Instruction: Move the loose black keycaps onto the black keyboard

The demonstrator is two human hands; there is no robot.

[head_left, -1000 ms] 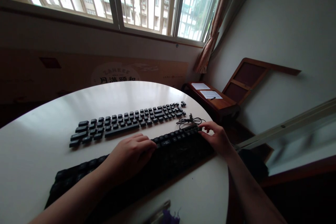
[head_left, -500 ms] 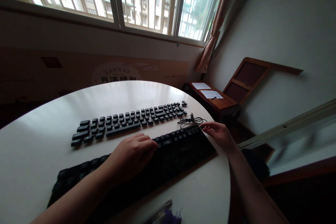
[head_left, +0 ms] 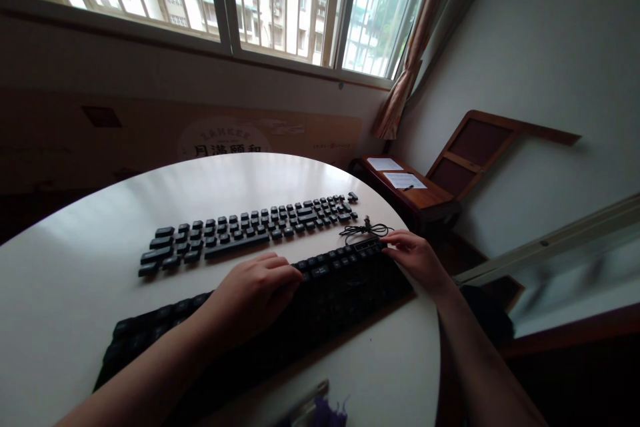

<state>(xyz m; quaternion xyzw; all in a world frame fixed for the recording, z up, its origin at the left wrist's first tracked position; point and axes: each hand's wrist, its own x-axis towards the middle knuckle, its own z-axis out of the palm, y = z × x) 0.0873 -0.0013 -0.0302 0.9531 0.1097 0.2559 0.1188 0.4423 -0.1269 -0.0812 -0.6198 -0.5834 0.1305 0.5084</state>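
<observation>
A black keyboard (head_left: 360, 293) lies slantwise on the white round table, with keys along its far rows and at its left end, and a dark stretch nearer me where no caps show. My left hand (head_left: 260, 287) rests across its middle, fingers curled down on the far keys; the fingertips are partly hidden. At the far right corner, my right hand (head_left: 413, 255) pinches the keyboard's end between thumb and fingers. Beyond the keyboard, loose black keycaps (head_left: 243, 238) stand in rows. A bundled black cable (head_left: 369, 230) sits just past the corner near my right fingers.
Close to me on the white table (head_left: 390, 373) lies a purple frayed thing (head_left: 327, 411) beside a blurred clear item. Past the table's right edge stands a wooden chair (head_left: 440, 200) bearing paper sheets (head_left: 404, 180) and a pen. A barred window is ahead.
My right fingertips have come slightly closer to the keyboard's corner. My left hand stays on the keys, and the whole view has shifted a little.
</observation>
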